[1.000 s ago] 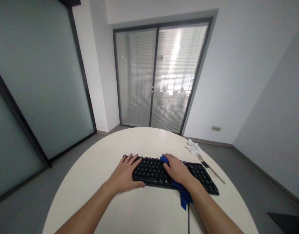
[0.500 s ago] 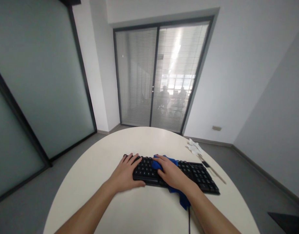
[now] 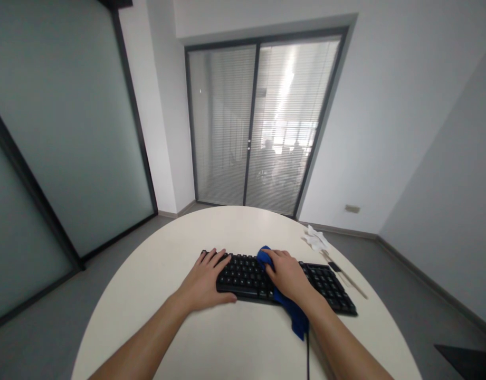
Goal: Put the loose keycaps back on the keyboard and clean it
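Observation:
A black keyboard (image 3: 243, 275) lies across the round table in front of me. My left hand (image 3: 203, 279) rests on its left end, fingers spread over the keys and thumb along the front edge. Bunched under the fingers of my right hand (image 3: 287, 274) is a blue cloth (image 3: 292, 312), pressed on the upper middle keys. The cloth's loose end trails under my wrist, over the keyboard's front edge and onto the table. My right palm hides part of the keys and cloth.
At the table's (image 3: 155, 338) right edge lie a crumpled white tissue (image 3: 316, 238) and a thin brush-like stick (image 3: 351, 281) with a dark part. A dark cable (image 3: 307, 353) runs toward me beside my right forearm. Glass doors (image 3: 246, 121) with blinds stand beyond.
My right hand has slid to the right and slightly up along the keys with the blue cloth, uncovering keys in the middle. My left hand has stayed in place.

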`<act>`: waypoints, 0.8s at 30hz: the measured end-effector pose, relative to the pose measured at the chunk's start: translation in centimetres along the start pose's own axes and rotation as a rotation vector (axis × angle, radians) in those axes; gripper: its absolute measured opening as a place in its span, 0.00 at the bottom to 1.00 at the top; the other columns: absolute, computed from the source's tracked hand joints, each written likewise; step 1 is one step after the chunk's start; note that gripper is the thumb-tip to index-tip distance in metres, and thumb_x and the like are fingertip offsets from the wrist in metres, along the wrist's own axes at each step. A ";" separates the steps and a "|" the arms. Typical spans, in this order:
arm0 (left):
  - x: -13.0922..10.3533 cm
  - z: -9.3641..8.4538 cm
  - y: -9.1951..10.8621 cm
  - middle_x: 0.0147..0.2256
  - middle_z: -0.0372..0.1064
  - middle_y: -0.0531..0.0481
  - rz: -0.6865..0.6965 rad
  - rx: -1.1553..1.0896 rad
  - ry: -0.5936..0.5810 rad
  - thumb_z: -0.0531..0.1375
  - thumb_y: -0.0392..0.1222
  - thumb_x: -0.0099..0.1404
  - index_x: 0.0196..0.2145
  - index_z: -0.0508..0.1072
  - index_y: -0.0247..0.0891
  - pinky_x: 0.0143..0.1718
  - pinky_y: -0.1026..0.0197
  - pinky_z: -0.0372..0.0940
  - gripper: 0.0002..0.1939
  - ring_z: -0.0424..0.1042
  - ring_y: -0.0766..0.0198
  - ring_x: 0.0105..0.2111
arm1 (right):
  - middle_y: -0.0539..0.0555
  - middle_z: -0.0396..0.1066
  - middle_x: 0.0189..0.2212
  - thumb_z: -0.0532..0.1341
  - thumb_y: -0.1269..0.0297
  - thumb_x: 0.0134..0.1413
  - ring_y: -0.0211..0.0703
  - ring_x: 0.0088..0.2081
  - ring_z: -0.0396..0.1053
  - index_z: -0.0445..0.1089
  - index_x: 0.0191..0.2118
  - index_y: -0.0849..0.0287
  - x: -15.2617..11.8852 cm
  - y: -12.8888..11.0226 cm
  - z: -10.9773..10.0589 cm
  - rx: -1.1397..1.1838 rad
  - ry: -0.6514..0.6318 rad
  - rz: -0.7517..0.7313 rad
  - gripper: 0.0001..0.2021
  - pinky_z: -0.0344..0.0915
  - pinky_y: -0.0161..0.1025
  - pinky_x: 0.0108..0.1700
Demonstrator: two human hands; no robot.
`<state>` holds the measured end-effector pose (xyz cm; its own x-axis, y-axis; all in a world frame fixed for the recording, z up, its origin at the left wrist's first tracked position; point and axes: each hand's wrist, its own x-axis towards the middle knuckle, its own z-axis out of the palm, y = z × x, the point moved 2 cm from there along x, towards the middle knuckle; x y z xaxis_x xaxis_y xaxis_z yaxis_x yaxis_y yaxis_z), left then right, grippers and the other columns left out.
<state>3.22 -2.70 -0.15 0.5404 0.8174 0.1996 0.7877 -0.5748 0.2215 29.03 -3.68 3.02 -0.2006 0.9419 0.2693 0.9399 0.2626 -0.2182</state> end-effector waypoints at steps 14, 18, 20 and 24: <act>0.0 -0.1 0.1 0.70 0.46 0.42 -0.002 -0.019 0.007 0.62 0.75 0.50 0.69 0.54 0.46 0.68 0.35 0.40 0.56 0.44 0.38 0.69 | 0.59 0.68 0.60 0.55 0.66 0.62 0.50 0.61 0.65 0.67 0.61 0.58 0.1 -1.3 1.1 0.311 -0.049 -0.143 0.23 0.57 0.47 0.65; 0.0 -0.2 0.1 0.70 0.46 0.43 -0.006 -0.008 -0.003 0.62 0.75 0.50 0.69 0.54 0.45 0.69 0.36 0.40 0.56 0.44 0.39 0.69 | 0.60 0.66 0.61 0.56 0.68 0.60 0.50 0.62 0.63 0.67 0.62 0.59 -0.2 -1.8 0.7 0.301 -0.086 -0.190 0.24 0.55 0.47 0.66; 0.0 -0.3 0.2 0.71 0.45 0.43 -0.011 -0.004 -0.006 0.62 0.75 0.50 0.69 0.54 0.45 0.69 0.36 0.40 0.56 0.44 0.39 0.69 | 0.59 0.67 0.61 0.56 0.69 0.59 0.48 0.61 0.64 0.66 0.62 0.58 -0.2 -1.8 0.2 0.291 -0.103 -0.222 0.25 0.55 0.45 0.66; -0.1 -0.3 0.1 0.71 0.45 0.43 -0.013 -0.005 -0.010 0.62 0.75 0.50 0.69 0.54 0.45 0.69 0.36 0.39 0.56 0.44 0.39 0.70 | 0.59 0.70 0.57 0.57 0.69 0.58 0.52 0.57 0.65 0.68 0.60 0.57 -0.2 -1.4 -0.5 0.137 -0.060 -0.156 0.23 0.59 0.47 0.61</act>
<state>3.19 -2.84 0.09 0.5334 0.8249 0.1872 0.7929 -0.5647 0.2290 27.89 -4.37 3.68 -0.3608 0.8972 0.2547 0.8504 0.4286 -0.3051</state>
